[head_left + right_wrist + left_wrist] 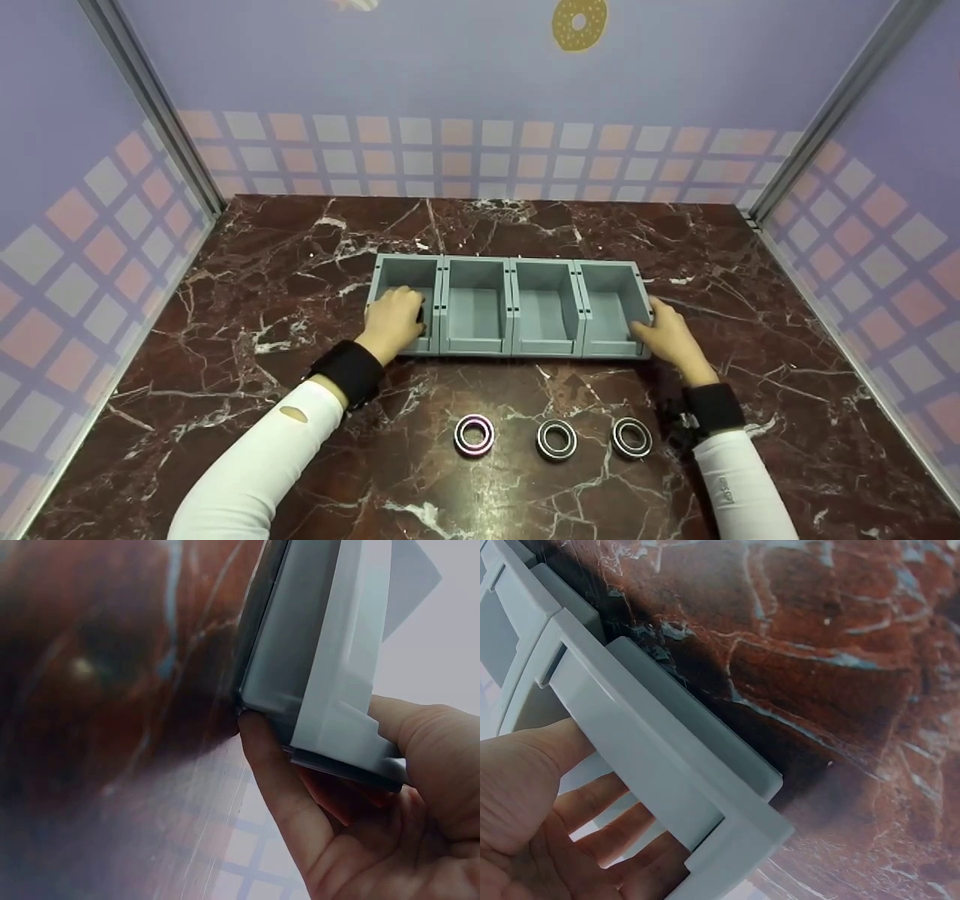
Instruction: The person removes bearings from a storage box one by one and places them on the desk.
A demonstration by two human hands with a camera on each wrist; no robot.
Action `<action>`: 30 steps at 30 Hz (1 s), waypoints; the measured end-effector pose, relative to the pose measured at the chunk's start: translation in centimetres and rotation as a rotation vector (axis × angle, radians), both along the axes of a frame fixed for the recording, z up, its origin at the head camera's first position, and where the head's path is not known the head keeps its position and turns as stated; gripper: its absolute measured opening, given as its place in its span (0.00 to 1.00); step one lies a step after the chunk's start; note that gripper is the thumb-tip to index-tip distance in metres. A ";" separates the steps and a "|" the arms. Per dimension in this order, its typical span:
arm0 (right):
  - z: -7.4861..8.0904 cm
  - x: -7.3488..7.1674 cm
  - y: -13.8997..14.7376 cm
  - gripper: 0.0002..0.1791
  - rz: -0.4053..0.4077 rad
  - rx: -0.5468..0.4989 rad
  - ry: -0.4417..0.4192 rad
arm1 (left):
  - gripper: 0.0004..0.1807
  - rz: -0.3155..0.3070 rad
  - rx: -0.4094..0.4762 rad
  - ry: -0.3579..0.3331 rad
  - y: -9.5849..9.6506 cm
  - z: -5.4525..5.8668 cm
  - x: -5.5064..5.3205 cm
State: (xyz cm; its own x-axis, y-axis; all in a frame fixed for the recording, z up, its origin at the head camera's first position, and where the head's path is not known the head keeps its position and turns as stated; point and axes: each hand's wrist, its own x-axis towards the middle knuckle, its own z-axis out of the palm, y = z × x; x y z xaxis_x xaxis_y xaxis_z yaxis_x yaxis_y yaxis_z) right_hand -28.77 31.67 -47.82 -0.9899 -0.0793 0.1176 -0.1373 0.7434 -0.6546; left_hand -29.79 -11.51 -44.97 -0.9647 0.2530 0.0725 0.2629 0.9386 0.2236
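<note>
A row of grey plastic storage bins [478, 346] stands on the marbled table, its compartments side by side. My left hand [394, 319] reaches into the leftmost compartment. In the left wrist view its thumb and fingers [592, 802] pass behind that bin's front wall [637, 742], which hides the fingertips. A small dark patch shows beside them in the head view; I cannot tell whether they hold something. At the other end my right hand [667, 334] grips the rightmost bin's side wall [345, 720], thumb inside and fingers outside and beneath the corner.
Nearer me on the table [337, 465] lie three ring-shaped bearings: one with a purple-pink ring [474, 451], a dark-and-silver one [556, 456] in the middle, and another [631, 452] at the right. Patterned panels [480, 82] enclose the table at the back and both sides.
</note>
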 end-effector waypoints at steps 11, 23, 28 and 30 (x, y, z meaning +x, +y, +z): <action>0.3 0.1 0.0 0.26 0.005 0.004 -0.049 | 0.09 -0.003 -0.033 0.000 0.2 -0.1 -0.4; 0.2 0.0 0.0 0.25 0.005 -0.001 -0.021 | 0.07 -0.010 -0.022 0.012 0.1 -0.5 -0.6; 0.3 0.1 0.0 0.26 0.001 -0.001 -0.025 | 0.07 -0.006 -0.011 0.010 0.1 -0.5 -0.7; 0.3 0.1 0.0 0.26 -0.002 -0.002 -0.032 | 0.08 -0.004 -0.013 0.005 0.1 -0.5 -0.8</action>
